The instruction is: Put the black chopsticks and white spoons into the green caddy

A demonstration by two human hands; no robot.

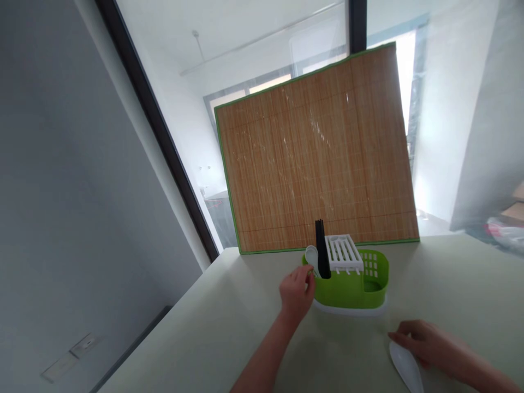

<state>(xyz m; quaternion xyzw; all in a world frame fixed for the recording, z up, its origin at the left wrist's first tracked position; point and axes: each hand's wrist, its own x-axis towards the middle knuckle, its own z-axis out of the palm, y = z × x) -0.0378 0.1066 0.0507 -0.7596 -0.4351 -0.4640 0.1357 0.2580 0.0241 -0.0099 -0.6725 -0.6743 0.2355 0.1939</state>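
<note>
A bright green cutlery holder [339,292] with a white base stands on the table. White spoons [311,255] and a bundle of black chopsticks [322,248] rise from its left compartment. My left hand [298,289] is at the holder's left end, thumb and fingers closed on its rim. Lower right, a white spoon [405,367] lies partly beyond the bottom edge of the view. My right hand [423,343] has its fingers closed at the spoon's upper end; the exact contact is partly hidden.
The holder carries a white slotted rack [344,254] and an open basket section at its right. A bamboo mat [319,153] with green edging leans upright against the window behind the pale table [221,322]. A grey wall [82,191] is to the left.
</note>
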